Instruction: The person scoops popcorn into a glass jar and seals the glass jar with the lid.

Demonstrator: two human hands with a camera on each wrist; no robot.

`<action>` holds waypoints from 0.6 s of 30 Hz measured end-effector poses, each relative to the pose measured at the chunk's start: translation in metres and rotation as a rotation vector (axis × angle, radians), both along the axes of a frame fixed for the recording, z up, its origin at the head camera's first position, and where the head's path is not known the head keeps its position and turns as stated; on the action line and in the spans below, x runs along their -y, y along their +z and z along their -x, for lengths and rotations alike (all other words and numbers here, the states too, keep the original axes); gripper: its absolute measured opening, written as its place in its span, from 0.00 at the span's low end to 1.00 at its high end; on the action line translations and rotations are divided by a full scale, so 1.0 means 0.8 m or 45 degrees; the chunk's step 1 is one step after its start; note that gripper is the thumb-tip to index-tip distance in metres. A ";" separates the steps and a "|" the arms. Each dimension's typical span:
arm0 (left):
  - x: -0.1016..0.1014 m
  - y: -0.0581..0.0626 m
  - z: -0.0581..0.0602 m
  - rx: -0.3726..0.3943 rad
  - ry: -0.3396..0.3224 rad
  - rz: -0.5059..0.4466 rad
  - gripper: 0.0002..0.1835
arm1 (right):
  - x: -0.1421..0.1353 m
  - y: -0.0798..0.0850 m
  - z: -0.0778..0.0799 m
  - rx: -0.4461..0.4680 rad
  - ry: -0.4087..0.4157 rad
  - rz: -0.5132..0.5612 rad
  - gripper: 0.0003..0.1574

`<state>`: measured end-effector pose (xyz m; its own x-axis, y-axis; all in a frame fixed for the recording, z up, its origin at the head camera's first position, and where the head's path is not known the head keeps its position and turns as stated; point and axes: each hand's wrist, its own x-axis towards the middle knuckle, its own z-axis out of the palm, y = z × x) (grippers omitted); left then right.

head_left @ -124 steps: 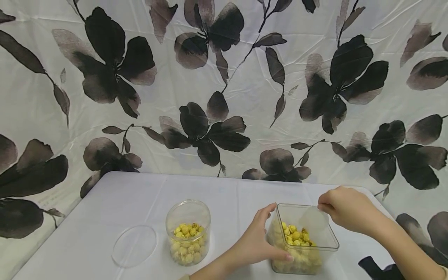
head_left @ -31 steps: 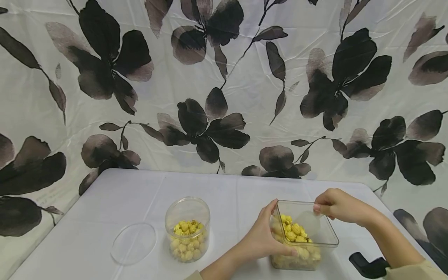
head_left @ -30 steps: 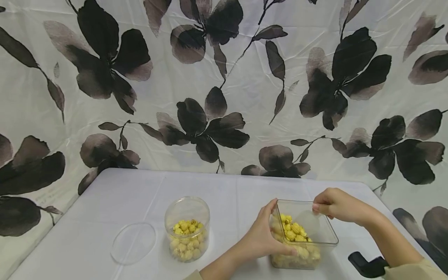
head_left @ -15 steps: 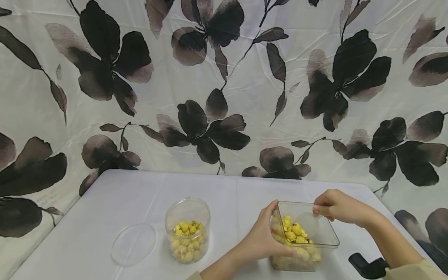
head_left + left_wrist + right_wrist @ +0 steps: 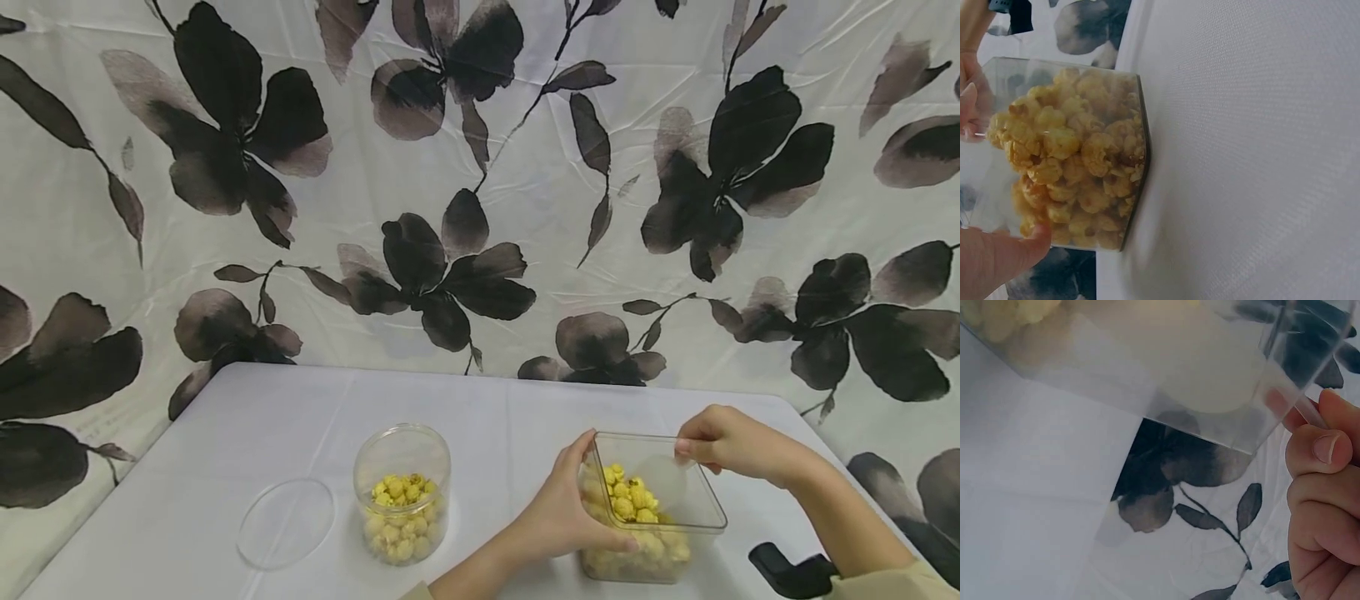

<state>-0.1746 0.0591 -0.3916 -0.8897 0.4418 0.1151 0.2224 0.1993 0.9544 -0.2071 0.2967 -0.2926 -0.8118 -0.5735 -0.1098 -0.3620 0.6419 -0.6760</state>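
Popcorn tub [image 5: 667,527] is toward the bench's [image 5: 510,408] right edge, gripped by my left hand [image 5: 557,518] while my right hand [image 5: 729,439] pinches an apparent translucent scoop [image 5: 1210,375] inside; with the round jar [image 5: 384,458] part-filled and clear lid [image 5: 287,523] aside, I judge scooping midway, lidding still to do.

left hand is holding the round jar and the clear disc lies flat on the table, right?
No: the left hand holds the square container, not the round jar, as the head view shows. The clear disc does lie flat on the table.
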 end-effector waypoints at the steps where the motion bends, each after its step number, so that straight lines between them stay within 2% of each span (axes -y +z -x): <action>1: 0.000 -0.001 0.000 0.001 -0.001 -0.001 0.62 | -0.001 -0.001 0.000 0.012 -0.003 0.010 0.15; 6: 0.000 -0.002 0.000 -0.001 0.007 -0.007 0.62 | -0.006 -0.004 0.002 0.075 -0.012 0.032 0.15; 18: -0.002 0.001 0.002 0.017 0.002 -0.018 0.61 | -0.006 -0.005 0.005 0.124 -0.054 0.051 0.15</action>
